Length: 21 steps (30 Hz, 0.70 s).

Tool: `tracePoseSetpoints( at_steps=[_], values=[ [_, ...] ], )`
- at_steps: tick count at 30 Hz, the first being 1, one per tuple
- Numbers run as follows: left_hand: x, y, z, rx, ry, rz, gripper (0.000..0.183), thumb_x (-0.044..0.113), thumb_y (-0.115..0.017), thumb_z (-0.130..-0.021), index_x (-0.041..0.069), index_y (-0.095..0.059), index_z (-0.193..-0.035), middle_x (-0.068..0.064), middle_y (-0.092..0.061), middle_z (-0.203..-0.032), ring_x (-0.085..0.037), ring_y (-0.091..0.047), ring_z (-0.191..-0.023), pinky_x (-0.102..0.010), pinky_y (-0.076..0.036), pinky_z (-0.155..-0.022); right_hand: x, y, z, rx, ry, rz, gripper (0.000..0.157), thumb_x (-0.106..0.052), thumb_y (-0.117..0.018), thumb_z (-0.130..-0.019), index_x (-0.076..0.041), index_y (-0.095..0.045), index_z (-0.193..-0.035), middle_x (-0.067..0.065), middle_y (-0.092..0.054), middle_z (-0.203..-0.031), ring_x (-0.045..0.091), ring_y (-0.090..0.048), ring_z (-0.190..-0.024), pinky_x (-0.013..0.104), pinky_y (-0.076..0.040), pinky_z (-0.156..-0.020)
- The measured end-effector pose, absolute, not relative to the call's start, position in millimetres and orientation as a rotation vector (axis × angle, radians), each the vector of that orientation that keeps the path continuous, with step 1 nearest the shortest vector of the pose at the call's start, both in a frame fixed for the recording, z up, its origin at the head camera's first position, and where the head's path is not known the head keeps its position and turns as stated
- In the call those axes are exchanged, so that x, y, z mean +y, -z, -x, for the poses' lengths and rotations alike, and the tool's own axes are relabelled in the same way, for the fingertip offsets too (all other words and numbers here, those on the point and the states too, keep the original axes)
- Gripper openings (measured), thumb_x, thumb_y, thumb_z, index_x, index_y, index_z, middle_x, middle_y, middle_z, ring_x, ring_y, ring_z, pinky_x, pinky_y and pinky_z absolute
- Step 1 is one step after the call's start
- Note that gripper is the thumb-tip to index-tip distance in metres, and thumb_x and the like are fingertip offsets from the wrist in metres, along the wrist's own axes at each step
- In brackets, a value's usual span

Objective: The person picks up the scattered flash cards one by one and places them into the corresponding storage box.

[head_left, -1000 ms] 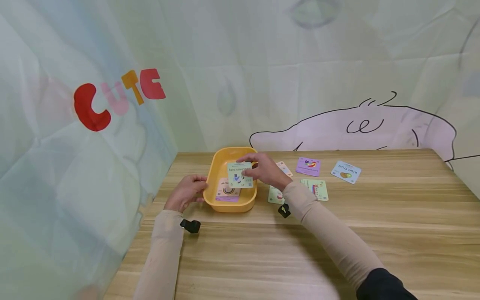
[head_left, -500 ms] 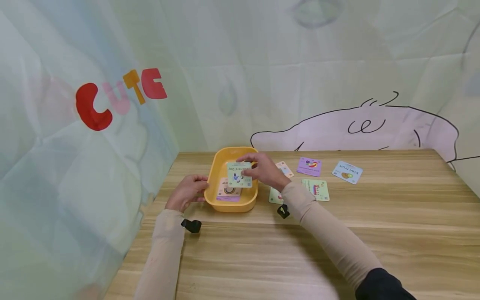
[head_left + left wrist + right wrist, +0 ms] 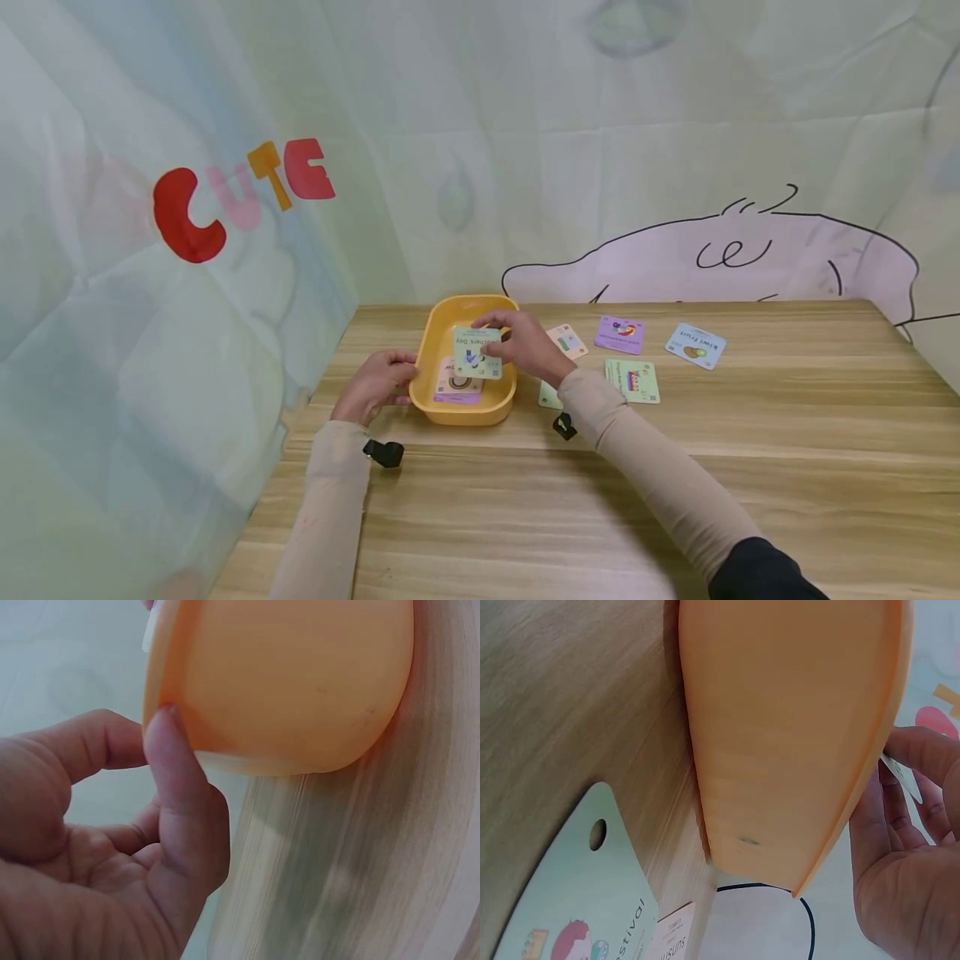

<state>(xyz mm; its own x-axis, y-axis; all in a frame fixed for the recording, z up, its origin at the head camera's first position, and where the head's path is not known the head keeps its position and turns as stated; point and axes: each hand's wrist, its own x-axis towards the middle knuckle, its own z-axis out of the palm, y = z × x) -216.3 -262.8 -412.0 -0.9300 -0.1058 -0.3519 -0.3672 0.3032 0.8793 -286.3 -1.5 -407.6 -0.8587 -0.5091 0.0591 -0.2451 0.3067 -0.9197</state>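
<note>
My left hand [image 3: 377, 387] pinches the left rim of an orange plastic bin [image 3: 465, 415], thumb and forefinger meeting at the edge in the left wrist view. Over the bin's inside, my right hand [image 3: 531, 343] pinches a light green card [image 3: 469, 360] printed "Teachers' Day" by its right side. Below it in the bin lie a peach card [image 3: 448, 384] with a rainbow and a purple card [image 3: 457, 399], partly covered. The right wrist view shows the bin's outer wall [image 3: 787, 735] in front of the right hand [image 3: 911, 847], with only a sliver of the held card [image 3: 904, 778] visible.
Right of the bin lie a peach card [image 3: 567, 342], a purple card [image 3: 619, 335], a blue kiwi fruit card [image 3: 696, 346] and a green card [image 3: 632, 382]. Another green card [image 3: 550, 395] is partly hidden by the right forearm. A printed cloth [image 3: 420, 167] hangs behind the table.
The right hand and its card have shifted very slightly, and more of the peach card on the table shows past the wrist. The left hand still holds the bin's rim.
</note>
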Motion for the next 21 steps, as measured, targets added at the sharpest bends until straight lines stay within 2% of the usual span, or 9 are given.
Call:
tracePoseSetpoints(
  at_steps=[7,14,21],
  values=[
    [-262.3,411.7,215.8,2.340,-1.680,0.438,0.034,0.014,-0.057,-0.103,0.001,-0.053,-0.134,-0.014,-0.059,-0.116,-0.021,-0.061,-0.090,-0.031,-0.060,-0.070,-3.1,409.0,284.7,2.381,1.559,0.728,0.035,-0.003,-0.076,-0.090,-0.019,-0.071,-0.121,0.006,-0.062,-0.126,0.031,-0.062,-0.096,0.031,-0.061,-0.071],
    [-261.1,413.0,217.0,2.346,-1.688,0.416,0.037,0.013,-0.057,-0.102,-0.001,-0.052,-0.136,-0.015,-0.058,-0.117,-0.021,-0.060,-0.090,-0.032,-0.061,-0.071,-1.9,414.2,284.2,2.486,1.492,0.787,0.035,-0.006,-0.077,-0.090,-0.020,-0.071,-0.122,0.001,-0.065,-0.124,0.022,-0.060,-0.103,0.031,-0.056,-0.086],
    [-261.6,412.6,216.8,2.343,-1.686,0.424,0.038,0.013,-0.057,-0.102,-0.002,-0.051,-0.137,-0.015,-0.058,-0.117,-0.020,-0.061,-0.088,-0.030,-0.060,-0.068,-1.6,415.6,282.8,2.544,1.432,0.829,0.035,-0.009,-0.078,-0.090,-0.019,-0.071,-0.123,0.002,-0.066,-0.124,0.021,-0.061,-0.103,0.034,-0.056,-0.089]
  ],
)
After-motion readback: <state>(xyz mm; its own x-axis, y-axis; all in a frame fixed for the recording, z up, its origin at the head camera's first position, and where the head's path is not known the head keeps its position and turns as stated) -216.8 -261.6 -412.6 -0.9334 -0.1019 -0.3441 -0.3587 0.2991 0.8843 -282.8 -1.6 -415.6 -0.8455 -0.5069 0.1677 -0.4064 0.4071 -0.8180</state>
